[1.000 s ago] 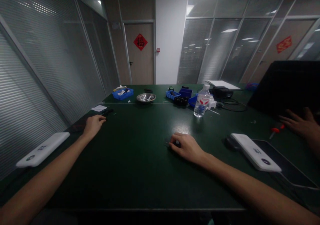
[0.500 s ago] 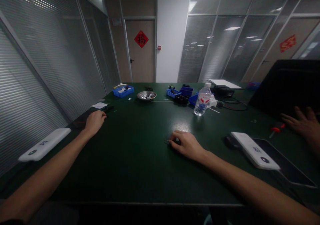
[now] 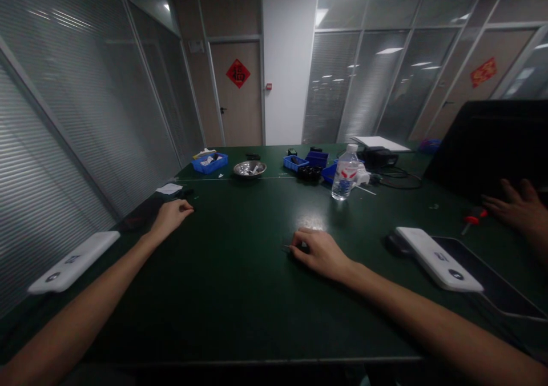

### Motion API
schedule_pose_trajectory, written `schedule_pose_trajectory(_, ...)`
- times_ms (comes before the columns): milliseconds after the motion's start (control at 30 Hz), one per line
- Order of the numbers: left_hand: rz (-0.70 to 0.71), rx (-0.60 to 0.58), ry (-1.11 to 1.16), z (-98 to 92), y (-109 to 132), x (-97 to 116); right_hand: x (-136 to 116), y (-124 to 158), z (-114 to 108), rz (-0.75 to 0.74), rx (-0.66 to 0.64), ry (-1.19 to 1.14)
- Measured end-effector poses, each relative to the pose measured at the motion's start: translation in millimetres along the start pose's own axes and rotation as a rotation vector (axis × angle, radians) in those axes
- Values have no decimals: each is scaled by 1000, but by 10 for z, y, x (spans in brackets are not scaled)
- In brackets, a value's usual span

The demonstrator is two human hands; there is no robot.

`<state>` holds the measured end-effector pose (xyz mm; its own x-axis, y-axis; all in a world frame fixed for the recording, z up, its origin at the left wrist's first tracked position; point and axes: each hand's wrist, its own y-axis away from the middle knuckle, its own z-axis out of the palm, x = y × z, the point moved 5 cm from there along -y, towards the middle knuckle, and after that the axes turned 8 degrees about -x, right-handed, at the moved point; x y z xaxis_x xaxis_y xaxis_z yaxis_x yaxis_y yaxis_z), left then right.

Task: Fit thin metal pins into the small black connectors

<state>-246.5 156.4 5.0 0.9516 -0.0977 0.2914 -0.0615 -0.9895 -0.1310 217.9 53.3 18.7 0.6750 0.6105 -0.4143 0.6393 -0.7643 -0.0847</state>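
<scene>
My left hand (image 3: 172, 219) is over the left part of the dark green table (image 3: 231, 294), its thumb and fingers pinched together; whatever they hold, if anything, is too small to make out. Near it lie a white paper (image 3: 169, 189) and some small dark items. My right hand (image 3: 315, 251) rests on the table right of the middle. Its thumb and index finger are closed on a thin, pale, small piece (image 3: 286, 248) that sticks out to the left. A clear water bottle (image 3: 345, 173) stands beyond my right hand.
Metal bowl (image 3: 249, 169), blue trays (image 3: 209, 163) and black cables stand farther back. White devices lie left (image 3: 73, 262) and right (image 3: 439, 258). Another person's hand (image 3: 518, 206) is by a black monitor (image 3: 492, 146), near a red-handled tool (image 3: 473, 218).
My left hand has moved a little right and towards me, away from the dark items by the paper. My right hand has stayed in nearly the same place. The view has shifted slightly.
</scene>
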Motion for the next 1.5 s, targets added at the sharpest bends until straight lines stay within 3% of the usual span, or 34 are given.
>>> schedule_pose_trajectory(100,111,-143,201,119,87,491,14,-5,11,5,3,1)
schedule_pose_trajectory(333,546,-509,484,430,690,2144,0,-13,22,5,7,18)
schedule_pose_trajectory(467,702,-544,522,599,983,2660,-1,-14,29,15,17,25)
schedule_pose_trajectory(567,700,-478,563,657,1076,2747,0,-9,29,11,3,24)
schedule_pose_trajectory(733,671,-459,565,682,1105,2707,11,-4,20,4,-8,15)
schedule_pose_trajectory(1067,772,-409,446,624,1129,2757,8,-10,29,-3,-6,32)
schedule_pose_trajectory(1500,666,-390,663,596,1124,2697,51,-14,52,-14,1,44)
